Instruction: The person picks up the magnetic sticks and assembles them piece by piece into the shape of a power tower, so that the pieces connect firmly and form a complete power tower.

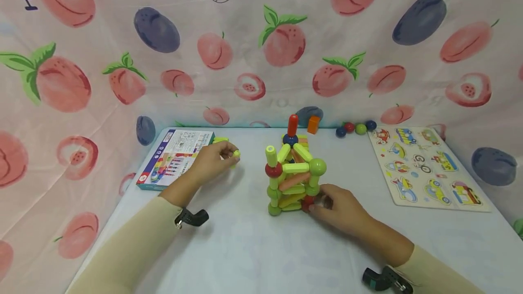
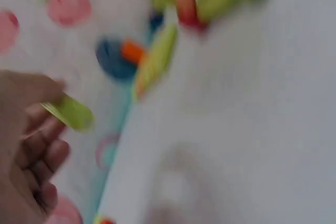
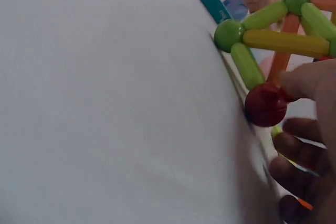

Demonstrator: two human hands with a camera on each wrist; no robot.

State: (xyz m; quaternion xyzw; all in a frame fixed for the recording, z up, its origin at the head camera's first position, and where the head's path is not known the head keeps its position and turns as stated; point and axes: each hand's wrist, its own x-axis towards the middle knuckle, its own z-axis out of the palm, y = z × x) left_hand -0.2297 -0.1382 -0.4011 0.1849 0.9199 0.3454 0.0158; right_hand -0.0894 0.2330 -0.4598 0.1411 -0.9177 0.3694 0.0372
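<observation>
A tower of magnetic sticks and balls (image 1: 296, 168) stands mid-table, mostly yellow-green with orange sticks inside it. At its lower right corner my right hand (image 1: 343, 208) grips the red ball (image 3: 266, 104), thumb against it in the right wrist view. My left hand (image 1: 212, 160) is left of the tower and pinches a short yellow-green magnetic stick (image 2: 73, 113) between thumb and fingers. On top, a yellow-green stick (image 1: 267, 155) rises from a red ball (image 1: 273, 170), and a red stick (image 1: 292, 125) from a dark blue ball (image 1: 290, 139).
A boxed set (image 1: 175, 158) lies at the left, overlapped by my left hand, with yellow-green sticks (image 1: 220, 139) behind it. Several loose balls (image 1: 361, 129) and an orange block (image 1: 313, 124) lie at the back. A picture puzzle board (image 1: 429, 167) rests at the right.
</observation>
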